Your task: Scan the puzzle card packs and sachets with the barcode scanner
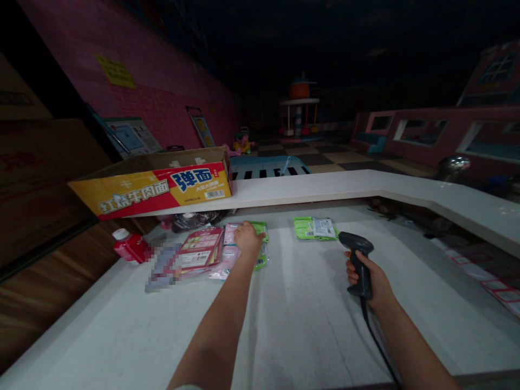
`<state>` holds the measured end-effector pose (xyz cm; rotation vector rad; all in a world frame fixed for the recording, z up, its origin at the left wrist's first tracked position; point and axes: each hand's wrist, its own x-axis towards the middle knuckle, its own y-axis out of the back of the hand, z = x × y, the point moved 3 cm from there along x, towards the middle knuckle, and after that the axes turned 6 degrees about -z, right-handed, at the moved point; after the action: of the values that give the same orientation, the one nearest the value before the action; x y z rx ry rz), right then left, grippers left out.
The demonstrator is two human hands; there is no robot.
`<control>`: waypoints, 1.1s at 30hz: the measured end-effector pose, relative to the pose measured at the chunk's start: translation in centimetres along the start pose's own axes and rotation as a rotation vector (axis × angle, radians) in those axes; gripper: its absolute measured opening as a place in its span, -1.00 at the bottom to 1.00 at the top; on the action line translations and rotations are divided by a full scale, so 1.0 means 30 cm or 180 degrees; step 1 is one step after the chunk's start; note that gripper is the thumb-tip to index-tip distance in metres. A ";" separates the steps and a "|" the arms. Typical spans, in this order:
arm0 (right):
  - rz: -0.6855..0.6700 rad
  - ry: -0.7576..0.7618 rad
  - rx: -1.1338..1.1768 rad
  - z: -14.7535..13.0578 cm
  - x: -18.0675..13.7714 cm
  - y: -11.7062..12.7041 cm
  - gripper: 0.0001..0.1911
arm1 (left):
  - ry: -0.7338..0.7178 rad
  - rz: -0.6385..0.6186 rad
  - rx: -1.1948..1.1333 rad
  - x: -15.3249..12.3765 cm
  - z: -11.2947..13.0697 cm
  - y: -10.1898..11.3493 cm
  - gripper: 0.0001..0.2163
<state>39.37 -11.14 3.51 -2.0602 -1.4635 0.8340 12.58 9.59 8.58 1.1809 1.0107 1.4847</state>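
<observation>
My left hand (247,237) reaches far across the white counter (309,314) and rests on a pile of flat snack packets, touching a pink packet (229,254) and a green packet (262,244); its fingers are curled down onto them. My right hand (371,279) grips a black barcode scanner (357,260) by its handle, head pointing away towards the packets, its cable trailing back along my forearm. A separate green packet (314,227) lies flat ahead of the scanner. Red-pink packets (199,250) lie left of the pile.
A yellow and red cardboard box (162,187) sits on the raised white ledge (365,187) at the back left. A red bottle with a white cap (130,246) lies at the counter's left edge. Red-bordered labels (491,281) lie at the right. A dim play area lies beyond.
</observation>
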 end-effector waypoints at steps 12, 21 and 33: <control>-0.0050 0.0013 -0.0017 -0.004 -0.001 -0.002 -0.67 | -0.0286 -0.0310 -0.1320 0.052 -0.016 0.022 -0.86; -0.0161 0.0061 -0.0408 -0.006 -0.004 -0.006 -0.60 | -0.0792 -0.0317 -0.4262 -0.178 0.058 -0.086 -0.77; -0.0629 -0.0103 -0.0995 0.011 -0.030 -0.022 -0.63 | -0.0753 -0.0157 -0.4091 -0.235 0.025 -0.171 -0.82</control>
<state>38.47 -11.77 3.90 -2.0782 -1.8796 0.5924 14.81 3.79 2.42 0.3447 -0.1680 1.4672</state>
